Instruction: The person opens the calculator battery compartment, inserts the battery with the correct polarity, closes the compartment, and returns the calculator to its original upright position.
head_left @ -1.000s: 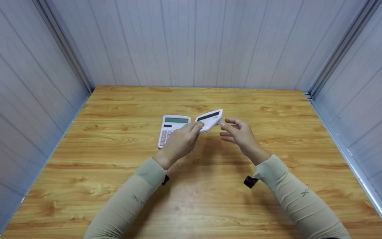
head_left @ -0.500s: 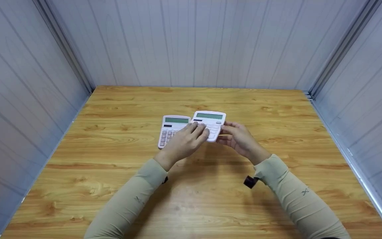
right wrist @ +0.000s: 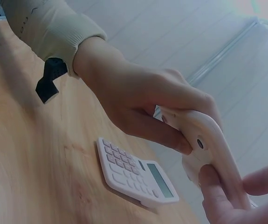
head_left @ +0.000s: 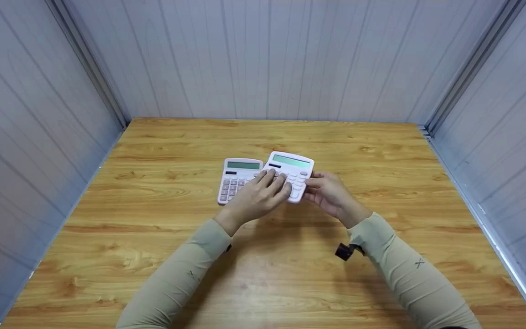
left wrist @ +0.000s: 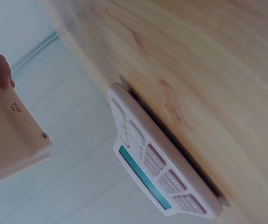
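Observation:
A white calculator point(head_left: 300, 177) is held raised above the table, its green display point(head_left: 291, 161) and keys facing up toward the head view. My left hand point(head_left: 256, 196) grips it from the left, fingers over the keys and thumb on the underside, as the right wrist view shows. At its right edge my right hand point(head_left: 331, 194) pinches it, thumb near the keys and fingers beneath. The left wrist view shows the held calculator's pale underside point(left wrist: 12, 130). A second white calculator point(head_left: 229, 185) lies face up on the table to the left, partly hidden by my left hand.
The wood-grain table point(head_left: 263, 283) is bounded by a pale panelled wall point(head_left: 263, 59) at the back and walls on both sides. A small black device point(head_left: 344, 251) sits at my right wrist.
The held calculator has turned from a steep tilt so its display and keys face up. My right hand, apart from it or barely touching before, now pinches its right edge.

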Available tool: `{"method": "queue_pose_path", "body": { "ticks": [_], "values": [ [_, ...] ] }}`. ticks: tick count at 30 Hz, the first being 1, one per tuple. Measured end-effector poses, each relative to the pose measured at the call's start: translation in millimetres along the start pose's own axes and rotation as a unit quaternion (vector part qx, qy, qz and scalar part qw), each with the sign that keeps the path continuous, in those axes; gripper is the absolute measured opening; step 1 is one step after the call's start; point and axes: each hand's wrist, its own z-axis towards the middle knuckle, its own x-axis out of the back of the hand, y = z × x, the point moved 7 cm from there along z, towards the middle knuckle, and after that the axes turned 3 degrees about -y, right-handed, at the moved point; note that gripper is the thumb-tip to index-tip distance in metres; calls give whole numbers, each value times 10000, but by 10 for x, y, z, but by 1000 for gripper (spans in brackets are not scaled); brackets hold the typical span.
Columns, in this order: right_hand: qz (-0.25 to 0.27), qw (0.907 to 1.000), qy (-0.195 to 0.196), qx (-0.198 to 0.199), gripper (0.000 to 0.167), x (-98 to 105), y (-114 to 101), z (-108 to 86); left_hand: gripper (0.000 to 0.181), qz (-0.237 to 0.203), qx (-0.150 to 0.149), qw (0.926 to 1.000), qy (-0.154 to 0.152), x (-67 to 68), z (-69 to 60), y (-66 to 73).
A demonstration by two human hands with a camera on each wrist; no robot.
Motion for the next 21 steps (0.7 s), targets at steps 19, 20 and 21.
{"method": "queue_pose_path", "body": {
  "ticks": [19, 20, 21],
  "values": [
    [-653, 9970, 282, 303, 55, 202, -31, 57, 59, -2152, 1175, 9686, -420, -9, -55, -169],
    [-691, 9967, 287, 310, 56, 217, -31, 60, 58, -2399, 1375, 9603, -368, -12, -64, -197],
    [-720, 9965, 287, 319, 56, 231, -30, 63, 56, -2644, 1595, 9506, -329, -20, -73, -228]
  ]
}}
